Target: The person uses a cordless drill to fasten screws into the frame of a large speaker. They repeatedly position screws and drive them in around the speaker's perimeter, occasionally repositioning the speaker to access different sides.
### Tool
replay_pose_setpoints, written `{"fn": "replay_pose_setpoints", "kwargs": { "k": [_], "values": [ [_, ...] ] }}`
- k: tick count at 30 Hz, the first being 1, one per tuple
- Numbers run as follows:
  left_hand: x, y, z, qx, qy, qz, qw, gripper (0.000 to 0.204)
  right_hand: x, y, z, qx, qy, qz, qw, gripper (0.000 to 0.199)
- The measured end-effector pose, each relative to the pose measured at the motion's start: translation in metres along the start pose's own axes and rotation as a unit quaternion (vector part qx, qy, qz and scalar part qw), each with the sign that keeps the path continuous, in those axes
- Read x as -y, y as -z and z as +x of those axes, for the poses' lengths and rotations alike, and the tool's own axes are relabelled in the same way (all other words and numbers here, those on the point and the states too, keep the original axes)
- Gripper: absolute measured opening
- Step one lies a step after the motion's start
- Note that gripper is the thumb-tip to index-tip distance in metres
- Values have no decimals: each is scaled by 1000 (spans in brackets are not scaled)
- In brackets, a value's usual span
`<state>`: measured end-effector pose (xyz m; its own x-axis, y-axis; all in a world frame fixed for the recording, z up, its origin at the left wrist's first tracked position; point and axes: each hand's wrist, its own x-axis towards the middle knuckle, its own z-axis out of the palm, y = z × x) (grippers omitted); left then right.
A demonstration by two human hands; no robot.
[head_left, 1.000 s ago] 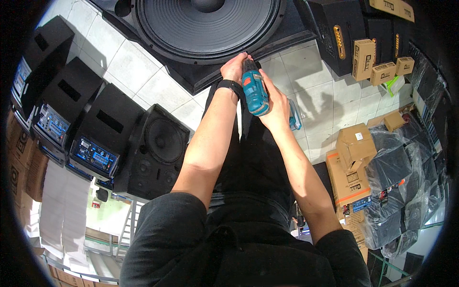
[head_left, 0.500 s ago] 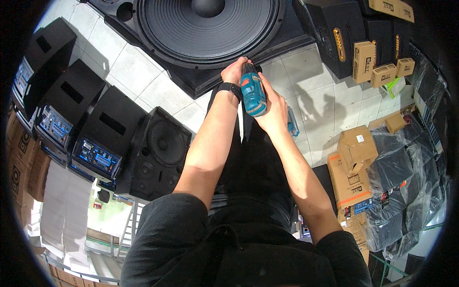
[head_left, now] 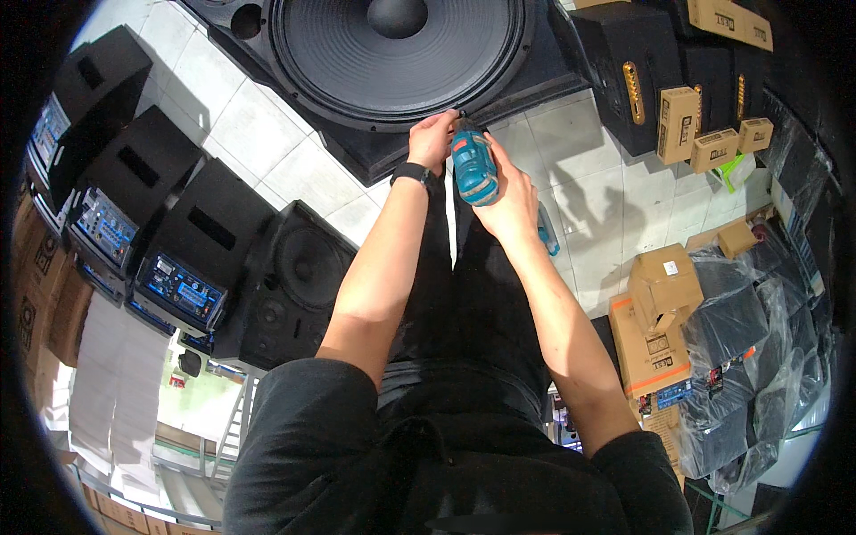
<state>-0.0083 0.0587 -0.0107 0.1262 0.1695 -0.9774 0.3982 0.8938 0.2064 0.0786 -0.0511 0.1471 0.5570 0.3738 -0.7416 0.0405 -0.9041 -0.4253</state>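
A teal cordless drill [head_left: 474, 171] is gripped by my right hand [head_left: 513, 201], its black nose pointing away from me at the near edge of a big black speaker cone [head_left: 401, 67]. My left hand [head_left: 432, 143], with a dark band on the wrist, is beside the drill's nose. Its fingers are pressed together by the speaker's rim; whatever they pinch is too small or hidden to tell. The cone sits face up in a large black cabinet [head_left: 366, 156]. The drill's battery end shows below my right hand.
Black speakers with blue-lit panels [head_left: 183, 290] line the left, beside a speaker with its cone showing [head_left: 308, 259]. At the right are black cabinets [head_left: 624, 71], small cardboard boxes [head_left: 678, 125], a larger carton [head_left: 664, 281] and plastic-wrapped black units [head_left: 727, 312]. Pale tiles [head_left: 588, 169] cover the floor.
The drill has tilted slightly and its rear end has moved a little away from me. My left hand has shifted slightly beside the drill's nose. The whole view has moved a little.
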Motion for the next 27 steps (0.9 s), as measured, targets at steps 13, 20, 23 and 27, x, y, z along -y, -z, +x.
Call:
{"fn": "replay_pose_setpoints", "kwargs": {
  "k": [13,20,23,27],
  "values": [
    [-11,7,4,5,-324,425,845,23,1,-1,-6,1,-20,17,1000,75],
    [-14,11,5,26,-390,462,796,21,3,0,-3,15,-16,-7,1000,78],
    [-17,14,7,54,-414,482,771,20,4,-1,-3,19,-22,-27,999,81],
    [-23,17,7,76,-454,535,708,20,5,-3,-2,9,-10,-36,999,89]
  ]
}}
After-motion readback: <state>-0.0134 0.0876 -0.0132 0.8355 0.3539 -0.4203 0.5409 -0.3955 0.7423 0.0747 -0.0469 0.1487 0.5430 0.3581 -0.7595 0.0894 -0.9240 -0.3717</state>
